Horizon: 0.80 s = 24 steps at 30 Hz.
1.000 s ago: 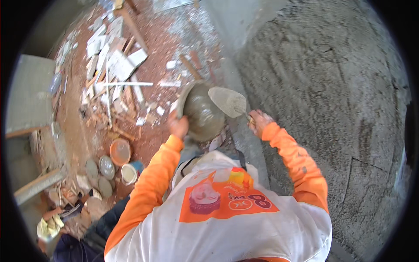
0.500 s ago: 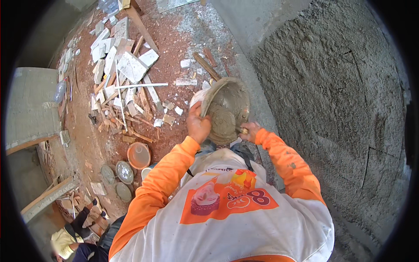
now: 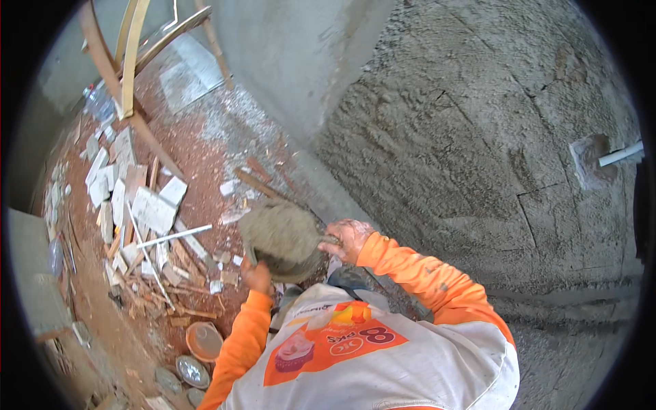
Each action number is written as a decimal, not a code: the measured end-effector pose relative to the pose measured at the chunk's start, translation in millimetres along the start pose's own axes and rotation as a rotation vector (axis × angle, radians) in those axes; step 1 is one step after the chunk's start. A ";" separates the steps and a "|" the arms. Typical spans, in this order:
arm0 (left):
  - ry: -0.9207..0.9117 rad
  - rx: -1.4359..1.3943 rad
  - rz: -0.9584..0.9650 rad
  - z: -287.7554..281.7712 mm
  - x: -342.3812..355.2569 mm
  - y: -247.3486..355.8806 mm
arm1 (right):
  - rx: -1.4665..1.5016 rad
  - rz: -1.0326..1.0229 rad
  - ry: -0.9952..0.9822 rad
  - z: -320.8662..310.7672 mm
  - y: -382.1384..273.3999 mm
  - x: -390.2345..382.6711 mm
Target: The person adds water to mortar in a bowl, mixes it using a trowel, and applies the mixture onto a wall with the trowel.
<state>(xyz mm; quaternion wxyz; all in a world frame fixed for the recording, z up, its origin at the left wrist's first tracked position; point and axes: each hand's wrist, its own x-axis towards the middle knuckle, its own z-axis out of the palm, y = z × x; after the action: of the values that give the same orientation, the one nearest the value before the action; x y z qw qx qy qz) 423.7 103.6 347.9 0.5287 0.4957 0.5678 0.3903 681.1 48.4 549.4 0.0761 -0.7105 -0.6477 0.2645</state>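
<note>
My left hand (image 3: 257,272) grips the rim of a round, mortar-coated basin (image 3: 292,268) above my feet. My right hand (image 3: 348,242), smeared with grey mortar, is closed around the handle of a trowel (image 3: 330,240). A mound of wet grey mortar (image 3: 277,229) sits on the trowel over the basin, hiding most of the blade and the basin's inside.
Rubble and broken boards (image 3: 156,208) cover the red dirt at left, below leaning planks (image 3: 128,61). An orange bucket (image 3: 203,342) lies low left. A rough grey plastered surface (image 3: 465,164) fills the right, with a white pipe (image 3: 618,154) protruding.
The trowel went down into the basin and has come up heaped with mortar. My view has swung, bringing in more wall and the pipe.
</note>
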 end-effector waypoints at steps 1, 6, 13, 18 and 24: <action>-0.001 -0.145 -0.110 5.7 -4.4 24.9 | 0.139 -0.120 -0.125 -25.4 -2.6 2.2; 0.141 -0.115 -0.075 13.3 -0.7 15.1 | 0.921 -0.087 -0.797 -125.0 59.1 36.9; 0.152 0.161 -0.293 19.2 5.5 30.9 | 0.581 0.138 1.144 -264.1 156.6 28.4; 0.133 0.185 0.007 52.4 34.9 36.4 | 0.432 -0.081 0.725 -161.3 139.5 21.3; 0.044 0.396 0.420 84.3 38.7 105.6 | -0.489 -0.061 -0.041 -3.1 116.2 76.4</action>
<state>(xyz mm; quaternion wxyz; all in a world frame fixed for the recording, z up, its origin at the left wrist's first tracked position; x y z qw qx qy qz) 524.7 156.1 430.3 0.3166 0.6875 0.5292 0.3834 786.5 105.2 478.5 -0.1032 -0.6823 -0.7151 0.1116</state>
